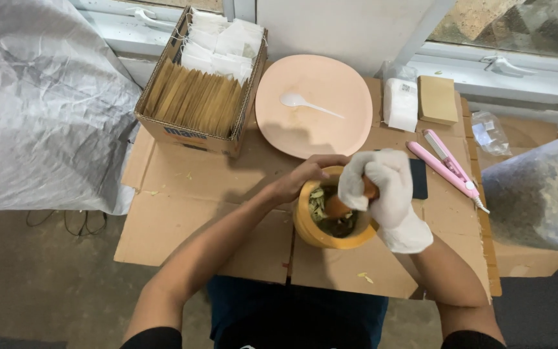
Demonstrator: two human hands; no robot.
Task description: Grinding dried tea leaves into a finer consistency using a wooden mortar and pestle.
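Observation:
A yellow-orange mortar (314, 234) stands on the cardboard-covered table (182, 194), right in front of me. Green leafy bits and dark crushed material lie inside it. My right hand (385, 190), in a white glove, is closed around a brown wooden pestle (338, 207) whose end is down among the leaves. My bare left hand (305, 176) grips the mortar's far left rim.
A peach plate (330, 123) with a white plastic spoon (305, 103) lies behind the mortar. A cardboard box (192, 132) of brown and white sachets stands at back left. A pink heat sealer (450, 165), a dark flat slab and small packets lie right. A big bag of herbs (531, 194) fills the right edge.

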